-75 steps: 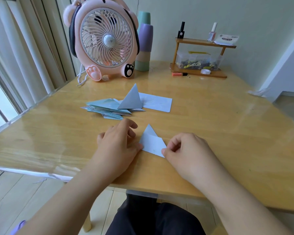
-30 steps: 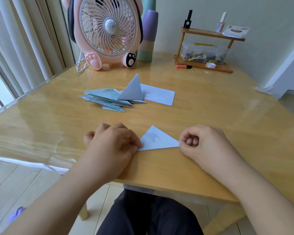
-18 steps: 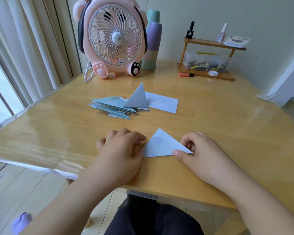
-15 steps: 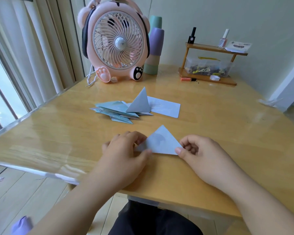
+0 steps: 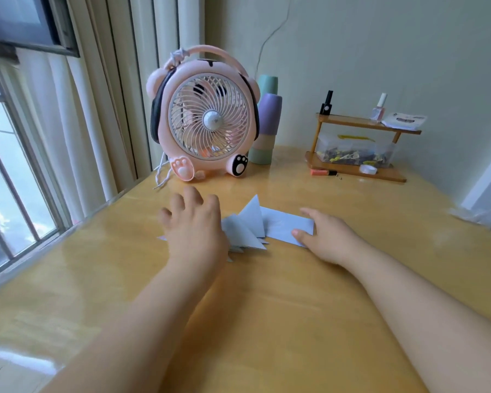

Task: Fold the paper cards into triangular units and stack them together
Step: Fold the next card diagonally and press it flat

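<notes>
Both arms are reaching far across the tabletop (image 5: pixel 352 293). The left hand (image 5: pixel 194 225) is spread, fingers splayed, palm down over the pile of folded triangles (image 5: pixel 247 234); can't tell whether it's pressing the pile or just hovering above it. One triangle sticks up, tip toward the fan (image 5: pixel 207 120). The right hand (image 5: pixel 326 236) lies flat w/ relaxed fingers, thumb on the near edge of the flat paper card (image 5: pixel 287 226), just right of the pile & prob. tucked slightly under it.

What could go wrong, as I see it:
- The pile is loose & fanned out, so a broad palm coming down could squash the standing triangle or shove units sideways toward the window edge.
- If the card gets dragged out while part of it sits under the pile, the triangles could ride along & scatter.
- The tabletop is glossy, so thin paper slides easily; a thumb-only drag may slip or crease a corner.
- If the fan is running (can't tell), light units could drift once the hand lifts.
</notes>
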Demonstrator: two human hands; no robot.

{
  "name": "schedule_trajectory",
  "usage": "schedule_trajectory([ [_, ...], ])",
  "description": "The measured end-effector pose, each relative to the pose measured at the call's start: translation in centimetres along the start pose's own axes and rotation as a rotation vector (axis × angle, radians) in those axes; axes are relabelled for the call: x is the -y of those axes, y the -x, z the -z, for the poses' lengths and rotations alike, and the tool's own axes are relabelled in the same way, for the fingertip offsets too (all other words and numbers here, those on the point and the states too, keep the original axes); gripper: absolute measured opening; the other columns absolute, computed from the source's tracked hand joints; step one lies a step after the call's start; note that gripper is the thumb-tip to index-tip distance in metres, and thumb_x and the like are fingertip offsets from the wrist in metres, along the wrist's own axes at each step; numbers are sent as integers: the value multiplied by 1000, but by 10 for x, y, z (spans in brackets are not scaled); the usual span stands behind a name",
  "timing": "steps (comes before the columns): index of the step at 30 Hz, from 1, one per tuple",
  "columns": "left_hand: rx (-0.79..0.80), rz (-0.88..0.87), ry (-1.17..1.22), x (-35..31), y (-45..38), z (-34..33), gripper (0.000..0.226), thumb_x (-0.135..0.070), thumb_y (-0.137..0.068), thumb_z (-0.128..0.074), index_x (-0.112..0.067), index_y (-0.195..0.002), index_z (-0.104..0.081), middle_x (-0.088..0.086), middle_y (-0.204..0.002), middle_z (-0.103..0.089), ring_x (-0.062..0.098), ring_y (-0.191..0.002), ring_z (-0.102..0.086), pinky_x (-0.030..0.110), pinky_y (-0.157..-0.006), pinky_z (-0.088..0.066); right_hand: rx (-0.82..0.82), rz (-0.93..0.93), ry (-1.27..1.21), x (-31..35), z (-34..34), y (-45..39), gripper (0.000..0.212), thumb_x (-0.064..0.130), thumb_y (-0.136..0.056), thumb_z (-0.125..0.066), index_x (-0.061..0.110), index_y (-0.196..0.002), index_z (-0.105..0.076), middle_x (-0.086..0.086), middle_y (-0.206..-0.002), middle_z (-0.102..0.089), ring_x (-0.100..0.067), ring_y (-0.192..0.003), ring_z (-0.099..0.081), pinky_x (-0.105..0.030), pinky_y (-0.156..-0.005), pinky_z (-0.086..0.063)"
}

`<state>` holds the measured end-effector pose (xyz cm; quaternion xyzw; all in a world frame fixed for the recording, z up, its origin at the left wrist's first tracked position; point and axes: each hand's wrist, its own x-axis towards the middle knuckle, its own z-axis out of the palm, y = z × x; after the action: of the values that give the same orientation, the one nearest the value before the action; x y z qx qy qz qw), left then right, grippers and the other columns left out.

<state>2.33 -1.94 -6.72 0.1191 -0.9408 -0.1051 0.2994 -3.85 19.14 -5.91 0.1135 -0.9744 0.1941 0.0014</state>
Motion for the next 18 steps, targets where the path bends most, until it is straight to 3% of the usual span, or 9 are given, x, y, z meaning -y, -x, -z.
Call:
schedule_trajectory([
  [2, -93, -189, -29, -11, 0, -4, 24, -9, -52, -63, -13, -75, -65, 11, -89, -57, 33, -78, -55, 40, -75, -27, 93, -27, 24, -5, -1, -10, 73, 48, -90, -53, 24, -149, -19, -1, -157, -19, -18, -143, -20, -27, -109, -23],
  [6, 145, -488, 9, -35, 13, -24, 19, -18, -52, -79, -22, -61, -63, -5, -66, -58, 23, -63, -58, 37, -69, -43, 82, -81, -30, -18, -8, -17, 83, 59, -79, -60, 31, -148, -22, 4, -152, -32, -22, -140, -27, -35, -111, -28],
  [8, 242, -441, 13, -32, 19, -32, 4, -21, -73, -69, -22, -76, -67, -5, -78, -62, 23, -81, -61, 41, -87, -37, 6, -63, -63, -19, -12, -16, 82, 57, -77, -64, 31, -146, -28, 7, -147, -40, -23, -137, -32, -37, -111, -29],
  [10, 290, -369, 7, -28, 21, -33, 19, -25, -90, -50, -21, -98, -67, -5, -99, -63, 22, -104, -55, 41, -104, -24, -50, -34, -91, -18, -14, -14, 78, 52, -76, -68, 29, -143, -33, 8, -144, -44, -22, -133, -38, -37, -109, -31],
  [12, 247, -341, -3, -24, 19, -31, 25, -29, -93, -43, -21, -105, -64, -7, -107, -62, 19, -111, -51, 41, -110, -15, -79, -3, -129, -15, -13, -13, 75, 45, -76, -71, 29, -141, -37, 9, -142, -46, -21, -130, -40, -35, -107, -33],
  [15, 232, -302, 37, -23, 19, -29, 23, -27, -91, -45, -22, -103, -64, -7, -109, -60, 18, -112, -51, 43, -107, -17, -140, 4, -307, -10, -13, -9, 67, 27, -77, -75, 30, -136, -44, 6, -135, -48, -16, -125, -45, -24, -96, -36],
  [18, 164, -300, 143, -21, 19, -27, 22, -23, -69, -59, -17, -88, -69, 3, -100, -64, 27, -95, -59, 45, -85, -40, -274, -49, -598, -13, -3, 1, 63, 12, -75, -76, 33, -129, -50, 4, -123, -54, -16, -109, -55, -26, -86, -45],
])
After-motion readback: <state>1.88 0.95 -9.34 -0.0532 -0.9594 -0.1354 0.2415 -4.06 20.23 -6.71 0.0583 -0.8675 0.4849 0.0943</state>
